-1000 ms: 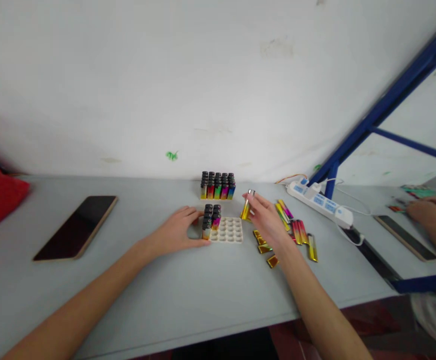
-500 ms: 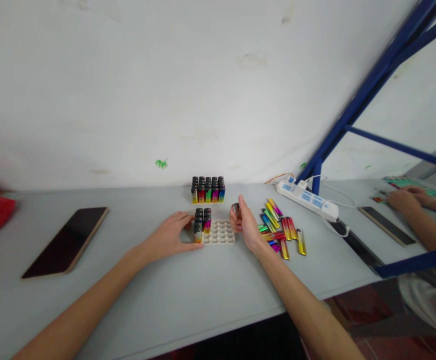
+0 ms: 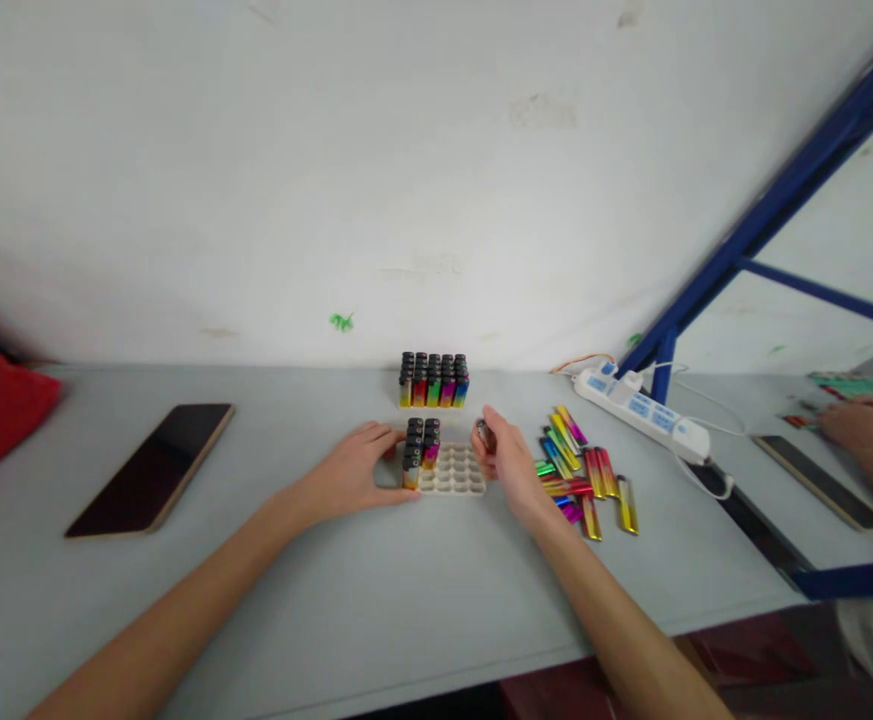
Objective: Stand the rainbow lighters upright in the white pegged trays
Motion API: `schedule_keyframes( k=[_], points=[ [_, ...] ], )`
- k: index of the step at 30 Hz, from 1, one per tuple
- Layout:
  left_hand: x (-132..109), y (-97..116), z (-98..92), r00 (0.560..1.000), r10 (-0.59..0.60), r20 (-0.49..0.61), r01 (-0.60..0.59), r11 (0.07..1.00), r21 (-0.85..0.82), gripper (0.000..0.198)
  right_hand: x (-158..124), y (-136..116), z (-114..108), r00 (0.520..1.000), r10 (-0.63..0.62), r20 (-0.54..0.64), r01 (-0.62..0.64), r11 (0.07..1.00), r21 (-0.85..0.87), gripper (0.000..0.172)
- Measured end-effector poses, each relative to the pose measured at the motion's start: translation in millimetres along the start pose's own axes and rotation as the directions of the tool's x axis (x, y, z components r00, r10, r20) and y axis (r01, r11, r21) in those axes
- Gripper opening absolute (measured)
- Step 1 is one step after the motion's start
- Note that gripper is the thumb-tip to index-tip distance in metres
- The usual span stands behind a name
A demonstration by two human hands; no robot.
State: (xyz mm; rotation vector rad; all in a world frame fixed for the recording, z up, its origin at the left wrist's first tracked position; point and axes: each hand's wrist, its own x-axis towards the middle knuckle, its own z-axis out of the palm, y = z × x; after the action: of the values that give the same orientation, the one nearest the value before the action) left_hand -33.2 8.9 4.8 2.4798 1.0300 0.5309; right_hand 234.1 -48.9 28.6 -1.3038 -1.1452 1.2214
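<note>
My left hand grips the left end of a white tray of small round-cornered slots, thumb at the front corner and fingers behind. Several upright lighters with black tops stand in the tray's left columns; the slots to their right are bare. At the tray's right side, just above the table, my right hand is closed around a lighter; only its metal-and-black end shows. Right of that hand lies a loose pile of shiny multicoloured lighters, partly hidden by the wrist.
A full block of upright lighters stands behind the tray. On the left are a dark tablet and a red cloth item. A white power strip and blue metal frame stand right; beyond is another person's arm.
The view has shifted, so everything on the table appears further right. My right hand still holds the lighter beside the tray, and my left hand keeps its place.
</note>
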Motion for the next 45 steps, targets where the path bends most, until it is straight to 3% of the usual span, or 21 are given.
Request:
schedule_keyframes(
  k=[7, 11, 14, 18, 20, 23, 27, 31, 35, 38, 41, 45],
  points=[
    [-2, -3, 1.4, 1.0, -0.007, 0.017, 0.007, 1.0, 0.008, 0.063, 1, 7, 1, 0.999, -0.022, -0.023, 0.021, 0.998, -0.055, 0.081],
    [-2, -4, 1.6, 1.0, 0.001, 0.011, -0.001, 1.0, -0.001, 0.065, -4, 2, -4, 0.984, -0.176, 0.037, 0.179, 0.972, -0.15, 0.077],
    [-2, -3, 1.8, 1.0, 0.004, 0.007, -0.004, 1.0, -0.011, 0.067, -10, -4, -9, 0.93, -0.339, 0.139, 0.366, 0.872, -0.326, 0.063],
    [-2, -2, 2.1, 1.0, 0.017, -0.006, -0.017, 1.0, -0.019, 0.069, -15, -8, -12, 0.829, -0.53, 0.18, 0.533, 0.647, -0.545, 0.049],
    [-2, -3, 2.5, 1.0, 0.017, 0.003, -0.017, 1.0, -0.018, 0.069, -17, -8, -13, 0.837, -0.514, 0.188, 0.515, 0.623, -0.589, 0.046],
    [-1, -4, 3.6, 1.0, 0.018, 0.017, -0.018, 1.0, -0.021, 0.071, -18, -7, -13, 0.873, -0.443, 0.203, 0.476, 0.682, -0.556, 0.044],
    [0, -6, 6.1, 1.0, 0.025, 0.004, -0.025, 0.999, -0.027, 0.068, -15, 1, -8, 0.876, -0.406, 0.26, 0.481, 0.7, -0.528, 0.048],
    [1, -8, 8.3, 0.998, 0.051, -0.025, -0.052, 0.998, -0.037, 0.061, -8, 14, -5, 0.867, -0.367, 0.336, 0.497, 0.6, -0.627, 0.045],
    [1, -9, 7.8, 0.998, 0.064, -0.028, -0.065, 0.997, -0.033, 0.06, -3, 20, -9, 0.843, -0.397, 0.363, 0.522, 0.436, -0.733, 0.034],
    [1, -10, 6.9, 0.999, 0.04, -0.024, -0.041, 0.999, -0.023, 0.06, 1, 20, -9, 0.821, -0.418, 0.39, 0.544, 0.364, -0.756, 0.031],
    [2, -11, 6.2, 0.999, 0.034, -0.011, -0.034, 0.999, -0.031, 0.058, 4, 21, -2, 0.802, -0.441, 0.403, 0.567, 0.35, -0.746, 0.034],
    [2, -12, 5.5, 0.999, 0.025, -0.023, -0.026, 0.999, -0.042, 0.056, 6, 22, 8, 0.802, -0.438, 0.406, 0.58, 0.41, -0.704, 0.04]
  ],
)
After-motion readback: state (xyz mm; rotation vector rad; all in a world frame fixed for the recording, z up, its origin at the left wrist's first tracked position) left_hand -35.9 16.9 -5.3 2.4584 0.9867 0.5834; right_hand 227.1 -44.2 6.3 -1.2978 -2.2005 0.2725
